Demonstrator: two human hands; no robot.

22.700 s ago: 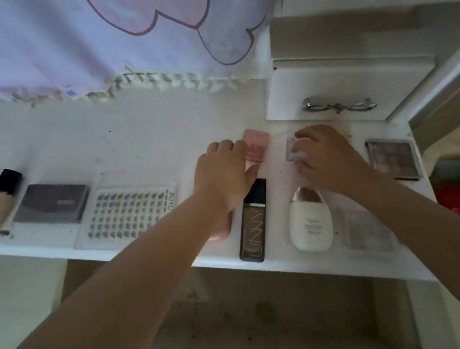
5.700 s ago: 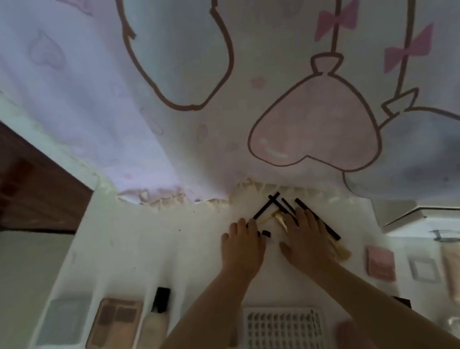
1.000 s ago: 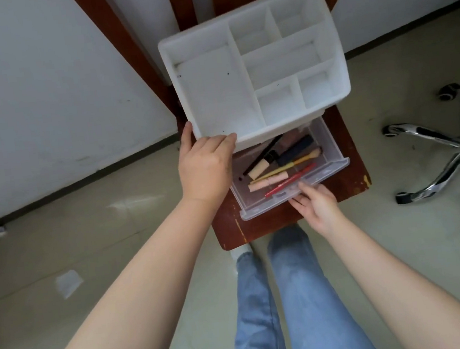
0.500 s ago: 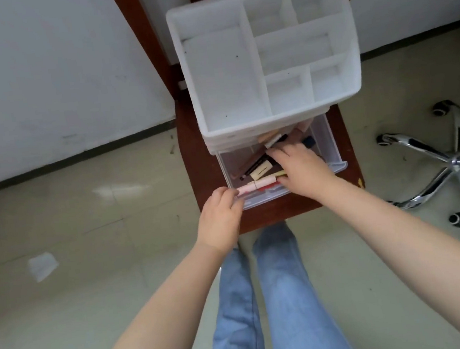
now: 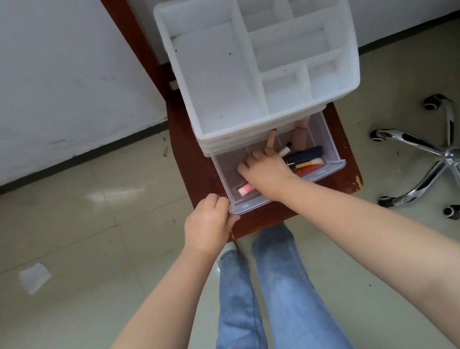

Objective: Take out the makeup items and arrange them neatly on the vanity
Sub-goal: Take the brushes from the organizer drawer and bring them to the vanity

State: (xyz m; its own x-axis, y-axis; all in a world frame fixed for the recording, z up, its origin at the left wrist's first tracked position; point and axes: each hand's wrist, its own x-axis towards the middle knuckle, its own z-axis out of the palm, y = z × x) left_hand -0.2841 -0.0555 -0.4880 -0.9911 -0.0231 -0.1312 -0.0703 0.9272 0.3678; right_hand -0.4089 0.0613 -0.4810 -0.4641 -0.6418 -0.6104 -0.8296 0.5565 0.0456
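White plastic organizer (image 5: 239, 67) sits on a dark red wooden chair (image 5: 193, 161), its open top divided into compartments. Its clear bottom drawer (image 5: 331, 145) is pulled out toward the near side.

Left hand (image 5: 207, 225): at the near-left corner of the drawer front, fingers curled around that corner, thumb against the front edge.

Right hand (image 5: 265, 170): inside the drawer, palm down, fingers curled over the items in the middle. Cannot tell which item it has hold of, if any; the fingertips are hidden.

Makeup items in the drawer: a pink-capped tube (image 5: 244, 190) near the front left, partly under the right hand; a dark navy tube (image 5: 306, 154), a brush with a yellow handle (image 5: 309, 163) and a red pencil (image 5: 307, 169) to the right of the hand; two beige tubes (image 5: 300, 134) at the far right, partly under the organizer.

Pale tiled floor (image 5: 70, 215) around; chrome swivel chair base (image 5: 444, 155) at right. Blue jeans (image 5: 266, 299) at near centre.
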